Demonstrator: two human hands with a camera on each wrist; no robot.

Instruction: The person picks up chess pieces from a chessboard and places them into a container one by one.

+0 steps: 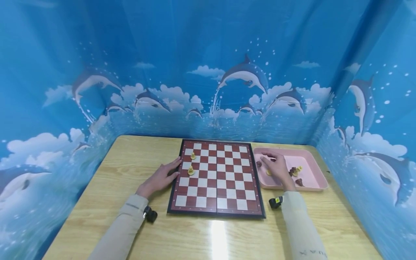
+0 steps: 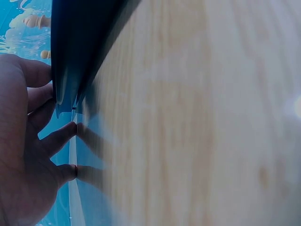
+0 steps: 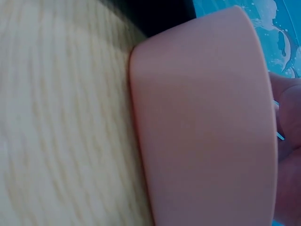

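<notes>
My left hand (image 1: 160,177) touches the left edge of the folding chessboard (image 1: 216,207), its fingers extended. In the left wrist view, thumb and fingers of the left hand (image 2: 28,155) lie along the board's dark side. Two cream chess pieces, a rear one (image 1: 193,156) and a nearer one (image 1: 190,170), stand on the board's left part. My right hand (image 1: 277,169) is over the left part of a pink tray (image 1: 312,166), with thumb and forefinger apart. Below it lie a dark brown piece (image 1: 259,164) and a cream piece (image 1: 268,172). The tray wall (image 3: 207,122) hides its fingertips in the right wrist view.
More brown and cream pieces lie in the tray, among them a cream piece (image 1: 297,170) and a brown piece (image 1: 299,182). The tray stands close against the board's right side on a wooden table (image 1: 130,162). A blue dolphin curtain (image 1: 208,72) surrounds the table's back and sides.
</notes>
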